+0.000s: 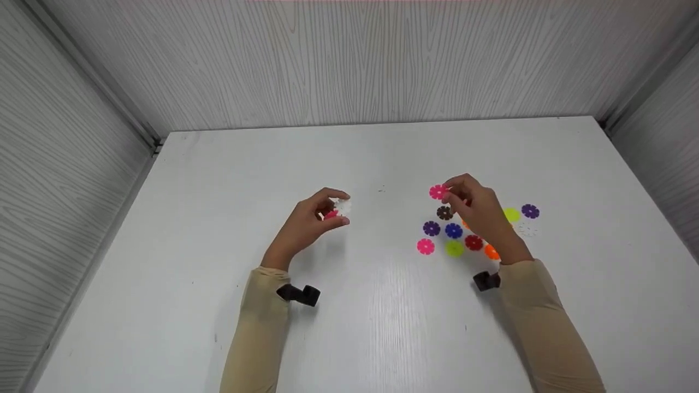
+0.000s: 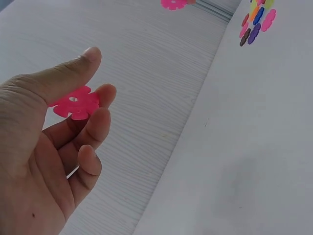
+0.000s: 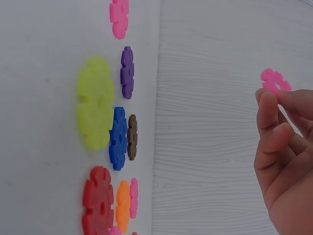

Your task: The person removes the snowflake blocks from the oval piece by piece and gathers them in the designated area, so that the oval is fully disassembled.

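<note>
My left hand (image 1: 311, 215) grips a pink notched disc (image 2: 78, 105) between thumb and fingers. In the head view a white notched disc (image 1: 343, 207) shows at the same fingertips, touching or overlapping the pink one; whether they are joined, I cannot tell. Over on the right, my right hand (image 1: 476, 204) pinches another pink flower-shaped disc (image 3: 274, 80) by its edge, raised above the table. Below that hand lie loose discs, among them a brown disc (image 1: 445, 212), a blue disc (image 3: 118, 139) and a red disc (image 3: 99, 203). The hand and forearm cover some of them.
Other loose discs lie around these: purple (image 1: 431, 228), pink (image 1: 426, 246), yellow-green (image 1: 454, 249), orange (image 1: 492, 251), and a white one (image 1: 528, 229) that barely stands out. The white table (image 1: 382, 305) meets a wood-grain panel (image 1: 349, 65) at the back, with side panels left and right.
</note>
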A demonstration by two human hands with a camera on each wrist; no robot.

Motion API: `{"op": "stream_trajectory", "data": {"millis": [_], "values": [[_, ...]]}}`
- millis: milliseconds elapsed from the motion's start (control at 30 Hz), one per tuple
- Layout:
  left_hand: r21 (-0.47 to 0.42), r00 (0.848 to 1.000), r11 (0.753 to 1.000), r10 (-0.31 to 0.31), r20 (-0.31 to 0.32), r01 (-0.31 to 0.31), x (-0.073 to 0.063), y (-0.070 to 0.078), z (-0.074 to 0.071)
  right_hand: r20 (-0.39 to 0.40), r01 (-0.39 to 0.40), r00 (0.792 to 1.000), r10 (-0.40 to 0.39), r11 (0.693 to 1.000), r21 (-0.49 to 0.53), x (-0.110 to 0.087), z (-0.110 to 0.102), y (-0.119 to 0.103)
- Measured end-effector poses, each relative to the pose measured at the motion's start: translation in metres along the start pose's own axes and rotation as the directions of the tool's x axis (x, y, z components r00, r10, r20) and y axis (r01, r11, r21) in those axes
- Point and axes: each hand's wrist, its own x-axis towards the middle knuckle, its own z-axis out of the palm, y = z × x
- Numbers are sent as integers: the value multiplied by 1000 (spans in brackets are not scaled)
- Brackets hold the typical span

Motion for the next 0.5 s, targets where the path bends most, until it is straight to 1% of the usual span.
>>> {"op": "stream_trajectory", "data": {"millis": [167, 267, 400, 500], "values": [[28, 999, 999, -18, 33, 17, 1, 0, 3, 43, -46, 998, 45, 999, 16, 1, 5, 3], [38, 999, 999, -18, 41, 17, 1, 1, 4, 92, -77, 993, 74, 997, 32, 3, 12, 2], [49, 999, 999, -4, 45, 2, 2, 1, 6, 168, -143, 976, 136, 989, 33, 3, 23, 0], [56, 999, 998, 0, 47, -3, 2, 0, 7, 202, -176, 965, 168, 984, 21, 2, 30, -1]]}}
